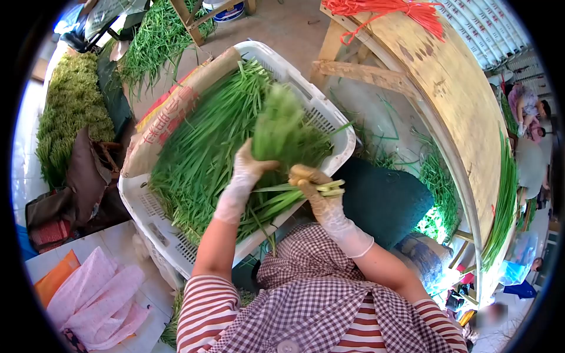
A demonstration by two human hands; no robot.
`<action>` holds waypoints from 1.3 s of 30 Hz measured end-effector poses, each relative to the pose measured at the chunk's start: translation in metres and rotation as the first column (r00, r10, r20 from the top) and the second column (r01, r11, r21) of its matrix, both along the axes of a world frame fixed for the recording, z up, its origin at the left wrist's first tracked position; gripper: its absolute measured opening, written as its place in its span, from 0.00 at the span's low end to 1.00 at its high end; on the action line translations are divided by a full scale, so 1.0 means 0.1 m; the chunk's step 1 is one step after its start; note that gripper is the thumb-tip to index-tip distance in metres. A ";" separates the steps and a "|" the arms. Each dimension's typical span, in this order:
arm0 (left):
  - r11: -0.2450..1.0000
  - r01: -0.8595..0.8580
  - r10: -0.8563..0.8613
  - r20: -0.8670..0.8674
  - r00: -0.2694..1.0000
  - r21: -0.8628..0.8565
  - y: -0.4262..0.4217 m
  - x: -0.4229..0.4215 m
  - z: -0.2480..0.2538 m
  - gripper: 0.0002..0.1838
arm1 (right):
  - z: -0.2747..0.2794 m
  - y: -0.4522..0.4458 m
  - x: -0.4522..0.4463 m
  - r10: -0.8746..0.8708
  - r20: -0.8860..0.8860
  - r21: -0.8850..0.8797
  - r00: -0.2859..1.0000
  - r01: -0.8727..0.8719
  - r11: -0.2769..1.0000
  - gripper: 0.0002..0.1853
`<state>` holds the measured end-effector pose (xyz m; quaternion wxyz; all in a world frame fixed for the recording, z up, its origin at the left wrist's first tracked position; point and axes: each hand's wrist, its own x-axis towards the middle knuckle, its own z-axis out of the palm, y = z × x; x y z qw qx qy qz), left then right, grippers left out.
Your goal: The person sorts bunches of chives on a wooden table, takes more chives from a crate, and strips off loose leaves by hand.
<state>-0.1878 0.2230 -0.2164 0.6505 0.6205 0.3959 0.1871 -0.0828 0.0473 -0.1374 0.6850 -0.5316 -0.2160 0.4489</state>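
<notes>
A white plastic crate (348, 140) in front of me is heaped with long green garlic chives (206, 126). My left hand (250, 165), in a pale glove, is closed round a bunch of chives (279, 123), whose upper part is smeared by motion. Close to its right, my right hand (318, 187) grips a small bundle of chives (332, 188) near the crate's near right edge. The pale cut ends of that bundle poke out to the right of the fingers, and its leaves trail left over the crate.
A printed sack (159, 132) lines the crate's left side. To the right stands a curved wooden table (453, 88) with red ties (388, 9) and a row of chives (500, 206). Loose chives (159, 41) lie on the floor. Other people sit at far right.
</notes>
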 end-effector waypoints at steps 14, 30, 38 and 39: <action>0.909 -0.119 0.218 -0.212 0.953 0.398 -0.32 0.01 0.13 0.60 | -0.87 0.70 0.42 -0.169 0.244 -0.168 0.955 0.213 0.963 0.53; 0.746 0.069 0.195 -0.316 0.928 0.663 0.04 0.54 0.16 0.42 | -1.00 0.95 0.91 -0.444 0.482 -0.047 0.755 0.528 0.848 0.15; 0.996 -0.055 0.057 0.016 0.998 -0.071 0.20 0.54 0.09 0.38 | -0.79 0.99 0.86 -0.178 0.042 -0.434 0.983 0.178 0.883 0.29; 0.993 -0.083 0.094 0.125 0.988 -0.088 0.17 0.48 0.09 0.38 | -0.74 0.97 0.83 -0.195 0.108 -0.447 0.975 0.223 0.867 0.29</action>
